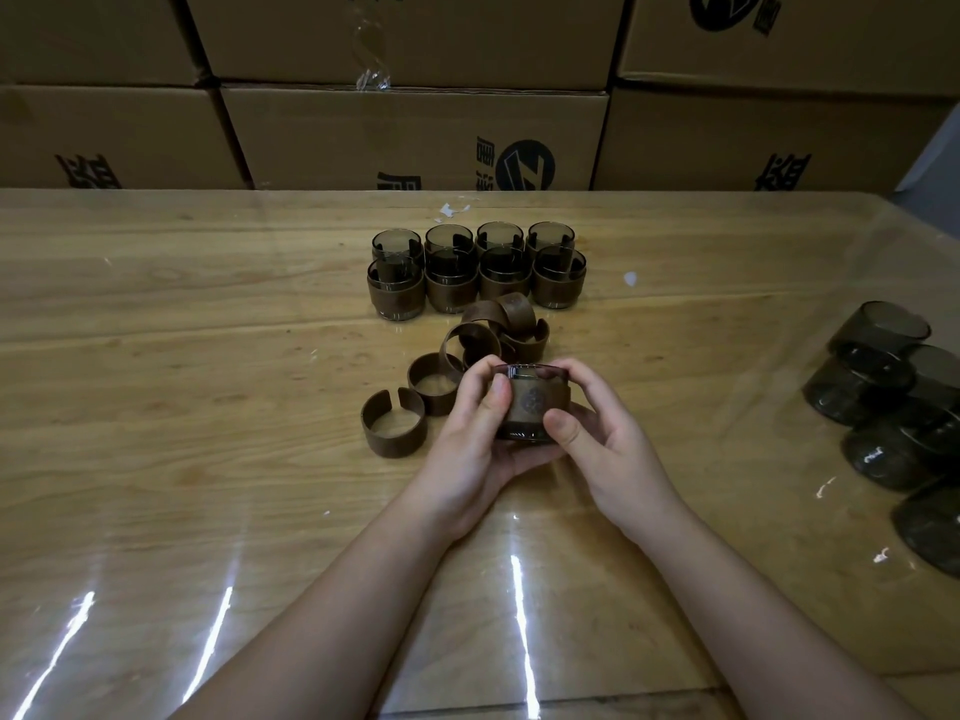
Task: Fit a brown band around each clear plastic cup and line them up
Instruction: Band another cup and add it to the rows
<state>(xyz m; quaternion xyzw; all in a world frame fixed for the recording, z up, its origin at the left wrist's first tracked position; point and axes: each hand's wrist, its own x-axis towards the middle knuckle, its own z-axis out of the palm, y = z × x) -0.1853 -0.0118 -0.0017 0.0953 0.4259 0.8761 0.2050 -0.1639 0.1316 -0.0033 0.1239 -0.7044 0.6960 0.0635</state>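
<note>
Brown band [532, 405] round the cup [530, 374], both hands pinching it.
Left hand [467, 439] and right hand [602, 439] curl round it just short of the banded rows [475, 275]. A slipping thumb could skew the band or drop the cup onto the loose bands [493, 335] between. Open counter [208, 304] lies left of the rows, and bare cups [883, 397] crowd well to their right.

The bench [208, 314] is pale honey-coloured wood with darker streaked grain and white streaks of reflected light. The loose bands [395, 423] are plain dark brown. The band [530, 405] on the front cup [530, 374] is the same brown, stamped with a round, darker emblem. That cup is smoky grey-brown and see-through. The stray cups [878, 376] at the right look darker, almost grey-black. The boxes [415, 132] are tan with black print and a round black logo [524, 166].
</note>
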